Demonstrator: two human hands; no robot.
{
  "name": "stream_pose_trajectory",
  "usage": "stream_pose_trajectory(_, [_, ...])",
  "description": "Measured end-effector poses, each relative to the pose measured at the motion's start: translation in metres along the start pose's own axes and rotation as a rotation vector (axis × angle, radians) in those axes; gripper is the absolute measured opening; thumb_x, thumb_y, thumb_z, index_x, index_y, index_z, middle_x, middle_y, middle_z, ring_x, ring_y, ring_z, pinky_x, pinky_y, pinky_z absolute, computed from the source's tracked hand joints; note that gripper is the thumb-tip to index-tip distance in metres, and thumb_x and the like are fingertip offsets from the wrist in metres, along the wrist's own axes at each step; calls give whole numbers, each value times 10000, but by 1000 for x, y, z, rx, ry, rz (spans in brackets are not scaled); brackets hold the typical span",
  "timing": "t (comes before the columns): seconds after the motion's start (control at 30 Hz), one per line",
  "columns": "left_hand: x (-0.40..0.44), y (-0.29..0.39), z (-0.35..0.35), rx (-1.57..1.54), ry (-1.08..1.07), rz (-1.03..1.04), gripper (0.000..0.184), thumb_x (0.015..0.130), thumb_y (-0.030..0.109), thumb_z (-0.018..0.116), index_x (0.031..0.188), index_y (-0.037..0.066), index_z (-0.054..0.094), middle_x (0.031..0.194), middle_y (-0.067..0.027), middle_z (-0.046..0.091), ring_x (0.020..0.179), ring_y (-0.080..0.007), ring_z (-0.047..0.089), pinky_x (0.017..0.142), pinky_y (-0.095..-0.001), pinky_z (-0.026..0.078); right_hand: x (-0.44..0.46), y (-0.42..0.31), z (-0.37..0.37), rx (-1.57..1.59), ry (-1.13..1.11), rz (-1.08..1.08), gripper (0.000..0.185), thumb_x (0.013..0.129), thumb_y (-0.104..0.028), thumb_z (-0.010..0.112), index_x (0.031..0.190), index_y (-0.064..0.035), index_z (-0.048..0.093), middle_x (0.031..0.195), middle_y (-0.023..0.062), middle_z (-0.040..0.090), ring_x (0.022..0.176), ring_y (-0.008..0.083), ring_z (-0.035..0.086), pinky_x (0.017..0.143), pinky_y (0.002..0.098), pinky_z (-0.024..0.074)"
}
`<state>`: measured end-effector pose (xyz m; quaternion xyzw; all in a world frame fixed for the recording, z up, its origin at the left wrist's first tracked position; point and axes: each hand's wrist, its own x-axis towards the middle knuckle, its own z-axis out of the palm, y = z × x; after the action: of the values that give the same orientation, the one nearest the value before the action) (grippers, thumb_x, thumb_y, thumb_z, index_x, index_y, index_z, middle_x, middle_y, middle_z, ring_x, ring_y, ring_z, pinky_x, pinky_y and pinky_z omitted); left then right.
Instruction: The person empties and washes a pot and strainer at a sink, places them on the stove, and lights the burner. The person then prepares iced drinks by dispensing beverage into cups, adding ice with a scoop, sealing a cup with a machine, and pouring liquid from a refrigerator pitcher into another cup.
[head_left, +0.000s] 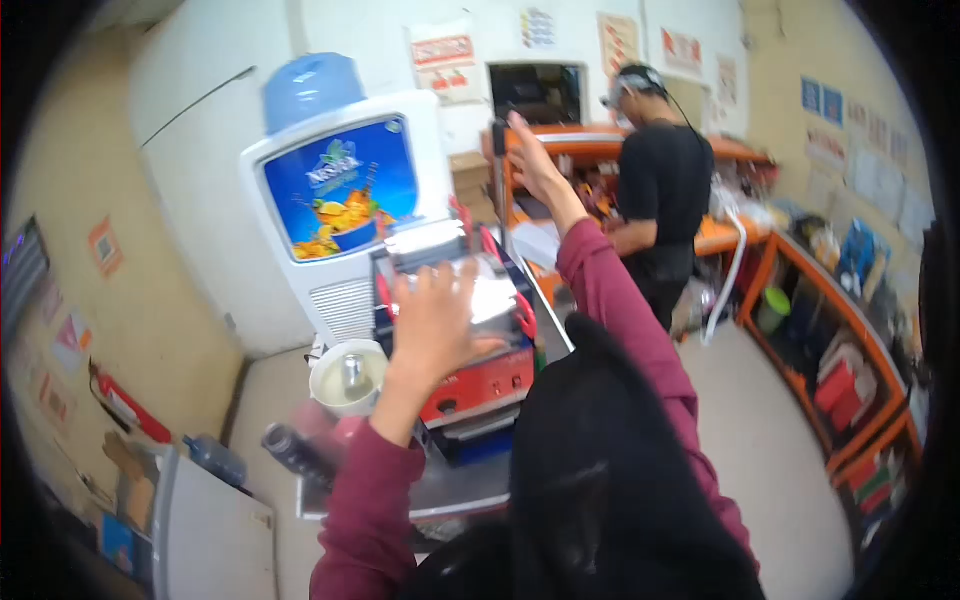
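Note:
A red and black tabletop machine (pixel 485 385), which looks like a cup sealer, stands on a metal table in front of me. Shiny clear film (pixel 495 295) lies across its top, with a roll (pixel 425 238) behind. My left hand (pixel 435 315) is over the film with fingers spread; whether it touches is unclear. My right hand (pixel 538 168) is raised at the far right, fingers stretched out beside the machine's upright black lever (pixel 500 185). It does not wrap round the lever. Left of the machine are a white bucket (pixel 322 385) holding a metal container and a dark tumbler (pixel 297 450).
A drink dispenser (pixel 335 190) with a blue water jug on top stands behind. A co-worker (pixel 668 190) in black works at an orange counter (pixel 730 240) to the right. Orange shelves (pixel 800 375) line the right wall. A white appliance (pixel 215 530) is at lower left.

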<state>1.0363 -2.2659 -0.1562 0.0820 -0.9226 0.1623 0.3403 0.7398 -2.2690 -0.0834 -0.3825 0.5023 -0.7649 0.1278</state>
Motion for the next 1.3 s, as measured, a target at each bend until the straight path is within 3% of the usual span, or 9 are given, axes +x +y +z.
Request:
stream_pose_trajectory(0.03, [2, -3, 2, 8, -15, -7, 974, 548, 618, 767, 1275, 37, 480, 1027, -107, 560, 974, -275, 540, 816, -423, 390, 22, 2, -2, 103, -85, 81, 827, 843, -705, 429, 1365, -64, 418, 1373, 148, 445, 1249, 289, 397, 1053, 537, 198])
stream_pose_trajectory(0.1, [5, -5, 1, 21, -46, 2, 982, 556, 654, 745, 1279, 46, 479, 1019, -109, 563, 960, -276, 555, 787, -433, 403, 6, -17, 8, 111, -110, 142, 855, 806, -763, 411, 1355, -109, 422, 1240, 124, 511, 1127, 256, 460, 962, 528, 295])
stream_pose_trajectory(0.13, [5, -5, -1, 41, -52, 8, 964, 567, 660, 736, 1270, 49, 485, 1003, -105, 569, 943, -265, 563, 765, -434, 408, -3, -23, 11, 136, -110, 107, 773, 822, -748, 412, 1252, -111, 487, 1025, 81, 563, 905, 192, 538, 804, 413, 402])
stream_pose_trajectory(0.17, [5, -5, -1, 41, -42, 2, 960, 567, 660, 736, 1265, 49, 487, 994, -103, 572, 937, -262, 565, 761, -433, 408, 9, -14, 4, 222, -111, 60, 658, 858, -706, 413, 1109, -113, 547, 820, 17, 558, 684, 128, 531, 630, 316, 402])
stream_pose_trajectory(0.23, [5, -5, 1, 20, -31, 1, 951, 568, 658, 736, 1256, 50, 491, 977, -99, 576, 925, -257, 570, 752, -432, 409, -21, -27, 0, 203, -117, 15, 520, 908, -623, 430, 984, -126, 564, 732, 9, 567, 640, 112, 549, 581, 257, 385])
stream_pose_trajectory(0.37, [4, -4, 4, 56, -7, 12, 969, 543, 675, 740, 1258, 59, 519, 979, -75, 594, 898, -234, 563, 756, -422, 402, -121, -47, -5, 123, 54, -176, 395, 953, -422, 464, 770, -82, 545, 682, 13, 539, 644, 111, 540, 652, 258, 451])
stream_pose_trajectory(0.63, [5, -3, 6, 71, 10, 34, 939, 535, 651, 753, 1225, 49, 545, 944, -77, 594, 878, -236, 570, 721, -418, 398, -246, -11, -25, 140, 119, -515, 339, 936, -271, 401, 726, -17, 482, 749, 78, 507, 768, 181, 518, 812, 331, 429])
stream_pose_trajectory(0.83, [4, -1, 3, 56, 6, 50, 950, 550, 666, 741, 1235, 40, 537, 930, -84, 594, 868, -247, 573, 713, -416, 406, -287, 15, -34, 196, 119, -618, 335, 924, -296, 412, 745, -21, 473, 742, 89, 463, 763, 207, 475, 852, 405, 418])
stream_pose_trajectory(1.3, [6, -6, 10, 60, 39, 61, 916, 580, 654, 730, 1232, 43, 531, 936, -105, 598, 877, -264, 583, 708, -394, 423, -324, 51, -39, 205, 146, -619, 314, 893, -331, 420, 736, -61, 453, 747, 83, 417, 817, 225, 436, 901, 407, 373])
